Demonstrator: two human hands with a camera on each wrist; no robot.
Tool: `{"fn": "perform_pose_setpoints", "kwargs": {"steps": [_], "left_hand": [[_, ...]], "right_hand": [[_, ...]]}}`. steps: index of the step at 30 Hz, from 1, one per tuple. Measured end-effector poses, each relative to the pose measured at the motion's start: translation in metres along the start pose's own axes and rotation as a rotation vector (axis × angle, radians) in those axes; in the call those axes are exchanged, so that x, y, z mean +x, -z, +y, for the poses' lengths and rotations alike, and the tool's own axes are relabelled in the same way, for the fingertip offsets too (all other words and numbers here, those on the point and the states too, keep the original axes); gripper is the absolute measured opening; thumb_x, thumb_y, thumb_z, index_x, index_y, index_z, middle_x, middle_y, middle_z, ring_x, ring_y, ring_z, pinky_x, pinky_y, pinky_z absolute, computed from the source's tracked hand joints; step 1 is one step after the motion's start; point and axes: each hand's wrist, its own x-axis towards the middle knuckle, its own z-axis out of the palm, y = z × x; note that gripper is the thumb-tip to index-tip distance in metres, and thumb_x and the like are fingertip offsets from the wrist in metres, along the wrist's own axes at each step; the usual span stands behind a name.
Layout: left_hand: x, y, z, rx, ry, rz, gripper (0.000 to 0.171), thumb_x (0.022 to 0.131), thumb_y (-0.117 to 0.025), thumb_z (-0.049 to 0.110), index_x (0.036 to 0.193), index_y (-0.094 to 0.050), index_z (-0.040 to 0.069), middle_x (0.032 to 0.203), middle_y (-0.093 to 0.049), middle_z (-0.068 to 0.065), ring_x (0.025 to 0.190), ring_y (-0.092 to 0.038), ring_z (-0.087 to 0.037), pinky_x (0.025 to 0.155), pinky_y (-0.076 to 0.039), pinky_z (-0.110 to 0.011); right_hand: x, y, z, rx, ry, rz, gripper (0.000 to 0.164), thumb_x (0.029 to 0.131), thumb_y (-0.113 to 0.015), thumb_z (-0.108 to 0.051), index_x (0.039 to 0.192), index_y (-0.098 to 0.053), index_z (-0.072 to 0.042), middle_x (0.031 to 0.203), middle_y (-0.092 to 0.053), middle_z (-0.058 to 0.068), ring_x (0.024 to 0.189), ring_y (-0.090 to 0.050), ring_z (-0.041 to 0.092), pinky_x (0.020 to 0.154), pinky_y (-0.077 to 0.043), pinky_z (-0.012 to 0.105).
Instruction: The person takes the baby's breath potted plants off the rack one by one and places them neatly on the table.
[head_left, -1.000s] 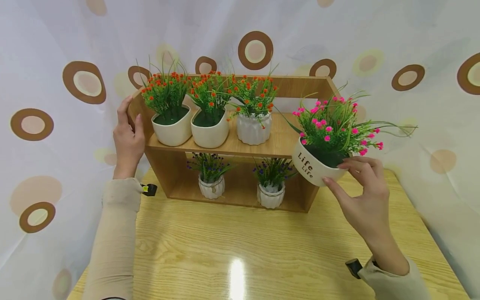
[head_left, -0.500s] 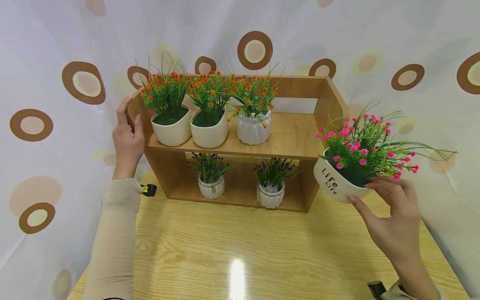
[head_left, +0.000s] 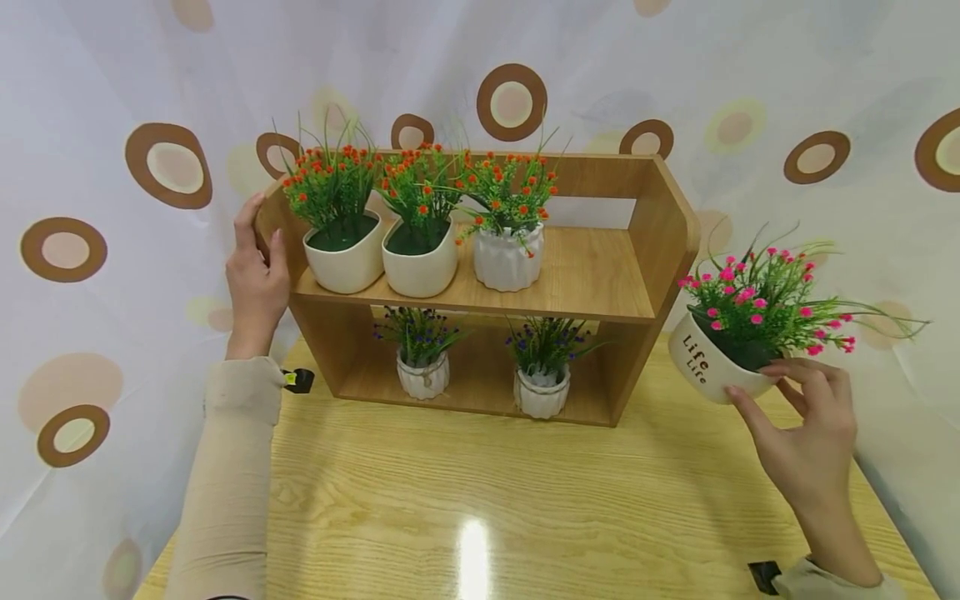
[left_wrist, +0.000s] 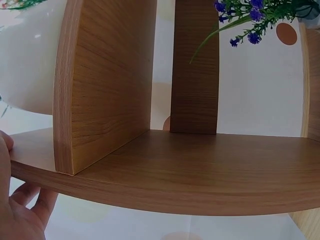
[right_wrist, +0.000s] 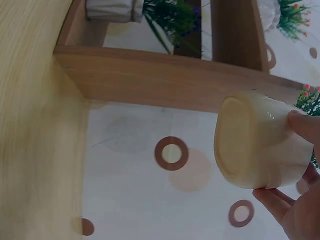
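head view's pretty bright, 1 white glare streak [head_left: 473,560] on the table [head_left: 585,492], soft shadows too. left wrist cam bows the shelf edge [left_wrist: 190,201], right wrist looks dim and hazy.

1. Head: from above the near side of the table [head_left: 465,467], looking far and down, back enough to frame the whole shelf [head_left: 592,258].
2. Left wrist: turned sideways, close before the shelf's left end, facing far into it.
3. Right wrist: also sideways, facing far, close to the pink-flowered pot [right_wrist: 270,142], showing its underside.
4. Head and right wrist share that pot; all three share the shelf.
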Motion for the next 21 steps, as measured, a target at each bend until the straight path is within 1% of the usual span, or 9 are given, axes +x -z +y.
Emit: {"fn": "perform_pose_setpoints", "kwargs": {"steps": [4, 9, 11, 12, 13, 16, 19, 21], "left_hand": [[0.000, 0.000, -0.001, 0.001, 0.000, -0.003, 0.046, 0.110, -0.047, 0.031, 0.155, -0.038, 0.033, 0.156, -0.053, -0.002, 0.118, -0.064, -0.036, 0.098, -0.056, -0.059], [0.000, 0.000, -0.003, 0.003, -0.004, -0.001, 0.046, 0.110, -0.048, 0.030, 0.155, -0.039, 0.033, 0.158, -0.051, 0.000, 0.116, -0.065, -0.038, 0.096, -0.056, -0.058], [0.000, 0.000, -0.004, 0.006, -0.005, 0.001, 0.046, 0.110, -0.047, 0.029, 0.155, -0.038, 0.032, 0.157, -0.051, 0.000, 0.114, -0.065, -0.037, 0.094, -0.056, -0.055], [0.000, 0.000, -0.003, 0.010, -0.005, 0.004, 0.046, 0.110, -0.047, 0.029, 0.155, -0.038, 0.032, 0.157, -0.052, 0.001, 0.113, -0.066, -0.037, 0.094, -0.056, -0.051], [0.000, 0.000, -0.003, 0.009, -0.006, 0.005, 0.046, 0.110, -0.047, 0.029, 0.155, -0.039, 0.032, 0.157, -0.052, 0.000, 0.113, -0.066, -0.036, 0.093, -0.056, -0.051], [0.000, 0.000, -0.003, 0.006, -0.009, 0.003, 0.046, 0.110, -0.047, 0.030, 0.155, -0.039, 0.032, 0.156, -0.053, 0.000, 0.113, -0.066, -0.037, 0.094, -0.056, -0.051], [0.001, 0.001, -0.003, -0.005, -0.008, -0.005, 0.047, 0.110, -0.048, 0.029, 0.155, -0.038, 0.032, 0.158, -0.051, 0.001, 0.117, -0.065, -0.038, 0.098, -0.055, -0.058], [0.001, 0.001, -0.003, 0.000, -0.003, -0.009, 0.047, 0.110, -0.047, 0.030, 0.155, -0.038, 0.032, 0.158, -0.051, 0.001, 0.118, -0.065, -0.038, 0.099, -0.056, -0.056]], "right_hand": [[0.002, -0.008, 0.016, -0.023, -0.047, -0.005, 0.043, 0.071, -0.086, 0.014, 0.108, -0.064, 0.012, 0.115, -0.039, -0.032, 0.114, -0.046, -0.007, 0.094, -0.044, 0.000], [0.002, -0.021, 0.034, -0.026, -0.080, -0.013, 0.043, 0.073, -0.087, 0.011, 0.110, -0.066, 0.009, 0.111, -0.040, -0.031, 0.111, -0.046, -0.007, 0.092, -0.044, -0.001], [0.002, -0.025, 0.042, -0.033, -0.093, -0.022, 0.042, 0.074, -0.087, 0.009, 0.111, -0.066, 0.008, 0.110, -0.040, -0.032, 0.109, -0.046, -0.007, 0.091, -0.043, -0.002], [0.002, -0.028, 0.045, -0.035, -0.096, -0.024, 0.042, 0.075, -0.087, 0.008, 0.111, -0.066, 0.008, 0.110, -0.040, -0.032, 0.108, -0.046, -0.007, 0.090, -0.042, -0.002], [0.002, -0.030, 0.049, -0.035, -0.098, -0.028, 0.041, 0.076, -0.086, 0.007, 0.111, -0.066, 0.008, 0.109, -0.040, -0.032, 0.106, -0.046, -0.006, 0.089, -0.042, -0.003], [0.001, -0.037, 0.060, -0.046, -0.118, -0.039, 0.039, 0.079, -0.085, 0.004, 0.112, -0.064, 0.008, 0.108, -0.040, -0.028, 0.104, -0.047, -0.008, 0.086, -0.041, -0.004], [0.000, -0.044, 0.072, -0.058, -0.156, -0.054, 0.038, 0.081, -0.085, 0.001, 0.112, -0.064, 0.007, 0.107, -0.041, -0.022, 0.104, -0.046, -0.012, 0.084, -0.040, -0.005], [-0.002, -0.048, 0.081, -0.074, -0.186, -0.069, 0.038, 0.083, -0.085, -0.002, 0.113, -0.064, 0.006, 0.108, -0.042, -0.017, 0.103, -0.045, -0.014, 0.082, -0.040, -0.005]]}}
